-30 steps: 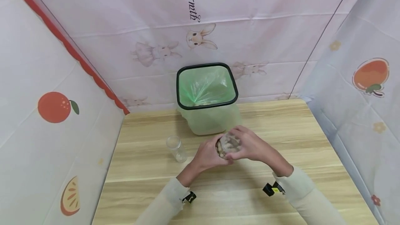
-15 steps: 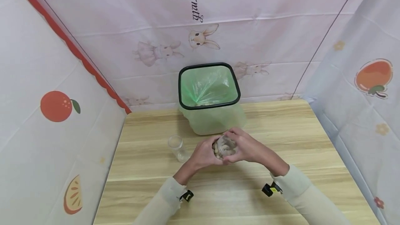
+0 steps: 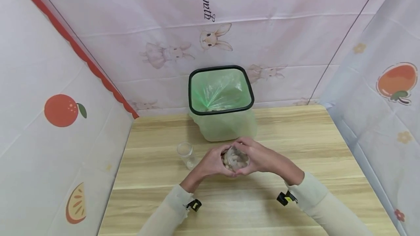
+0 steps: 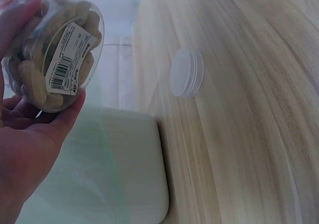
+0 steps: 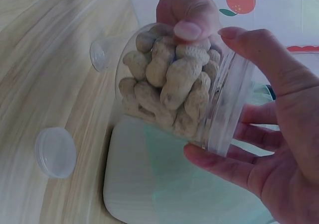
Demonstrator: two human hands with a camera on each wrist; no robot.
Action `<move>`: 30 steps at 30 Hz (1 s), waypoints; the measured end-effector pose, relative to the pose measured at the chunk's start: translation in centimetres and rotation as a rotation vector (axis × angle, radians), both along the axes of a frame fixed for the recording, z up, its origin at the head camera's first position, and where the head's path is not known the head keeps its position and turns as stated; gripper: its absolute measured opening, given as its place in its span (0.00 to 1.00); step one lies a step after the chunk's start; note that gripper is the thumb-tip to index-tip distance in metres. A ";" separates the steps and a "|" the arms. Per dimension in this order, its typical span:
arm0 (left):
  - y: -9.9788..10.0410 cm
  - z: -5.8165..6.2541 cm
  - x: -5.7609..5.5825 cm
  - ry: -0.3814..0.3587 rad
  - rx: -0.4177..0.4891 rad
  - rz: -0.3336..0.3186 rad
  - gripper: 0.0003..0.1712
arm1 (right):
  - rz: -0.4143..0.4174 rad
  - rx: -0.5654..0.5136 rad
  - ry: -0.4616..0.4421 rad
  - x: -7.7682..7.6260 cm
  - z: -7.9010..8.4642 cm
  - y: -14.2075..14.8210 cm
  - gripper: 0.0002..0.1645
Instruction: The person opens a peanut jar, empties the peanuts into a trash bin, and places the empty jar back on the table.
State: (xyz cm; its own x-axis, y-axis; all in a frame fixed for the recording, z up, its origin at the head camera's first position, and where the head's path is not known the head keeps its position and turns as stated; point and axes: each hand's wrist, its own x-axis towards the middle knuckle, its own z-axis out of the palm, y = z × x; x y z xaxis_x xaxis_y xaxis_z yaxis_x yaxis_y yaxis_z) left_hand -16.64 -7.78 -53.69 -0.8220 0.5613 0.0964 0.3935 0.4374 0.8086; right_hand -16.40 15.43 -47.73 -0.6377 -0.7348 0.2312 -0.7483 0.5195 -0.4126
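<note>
Both hands hold a clear jar of peanuts (image 5: 169, 79) above the table. My left hand (image 3: 213, 162) grips the jar's body from the left, and a barcode label (image 4: 70, 59) shows on the jar's base in the left wrist view. My right hand (image 3: 257, 157) curls its thumb and fingers round the jar's clear lid (image 5: 232, 104). The jar lies tilted, with its lid end toward the right hand. Beside the left hand a clear cylindrical container (image 3: 187, 154) stands on the table. A loose translucent lid (image 5: 56, 152) lies on the wood; the hands hide it in the head view.
Behind the hands stands a pale green bin (image 3: 226, 125) with a black rim and a green bag lining. Some pale bits show inside it. The wooden table (image 3: 157, 207) is bordered by printed cloth walls on the left, back and right.
Both hands and the jar have shifted a little left and toward the body, and the jar's tilt has changed slightly. The head view has drifted slightly. The bin and container stay in place.
</note>
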 end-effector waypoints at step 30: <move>0.1 0.3 0.2 0.180 -0.173 0.192 0.54 | -0.386 0.001 -0.343 -0.1 0.4 -2.6 0.58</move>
State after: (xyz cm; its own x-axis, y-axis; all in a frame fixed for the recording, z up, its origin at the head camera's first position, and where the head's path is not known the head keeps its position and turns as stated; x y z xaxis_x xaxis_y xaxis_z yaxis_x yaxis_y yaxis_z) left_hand -16.41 -7.72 -53.41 -0.8928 0.4186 0.1665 0.4207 0.6425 0.6404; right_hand -16.52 12.87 -47.33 -0.9015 -0.4311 -0.0396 -0.3235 0.7317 -0.5999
